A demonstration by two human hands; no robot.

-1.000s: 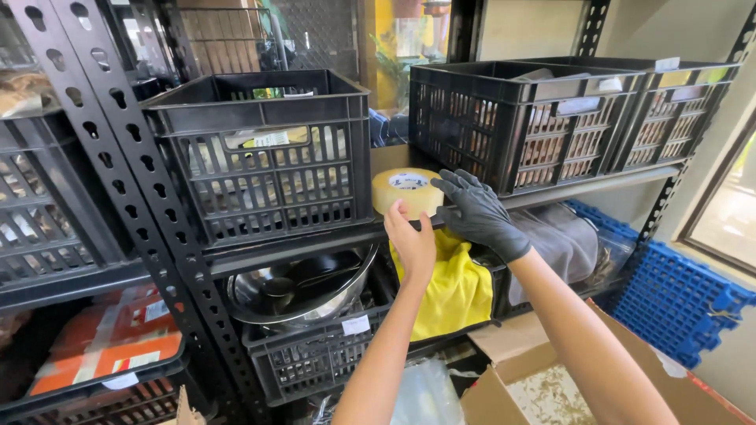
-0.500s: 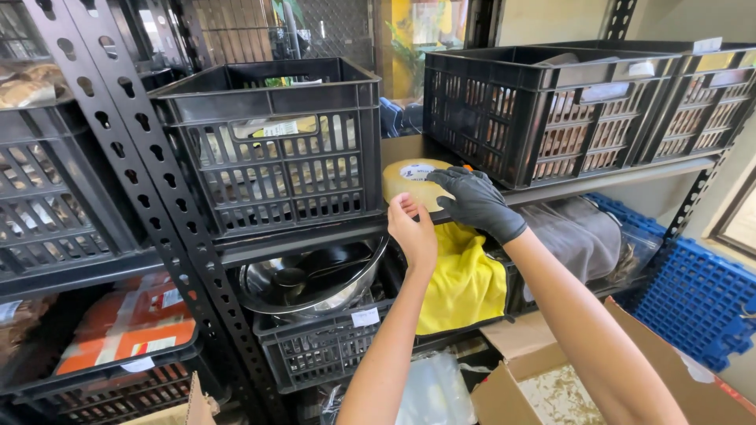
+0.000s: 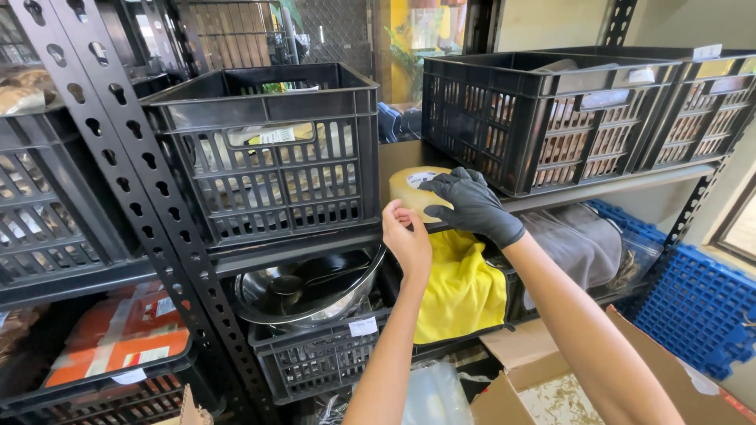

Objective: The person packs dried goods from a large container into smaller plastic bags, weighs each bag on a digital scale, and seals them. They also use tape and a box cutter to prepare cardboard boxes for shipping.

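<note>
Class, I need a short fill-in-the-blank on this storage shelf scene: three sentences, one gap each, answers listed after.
1. The right hand wears a ____ glove.
2. Both hands hold a roll of tape on the shelf between two black ____.
3. Below the roll hangs a ____ cloth, and the left hand is bare.

Missing words: black; crates; yellow
</note>
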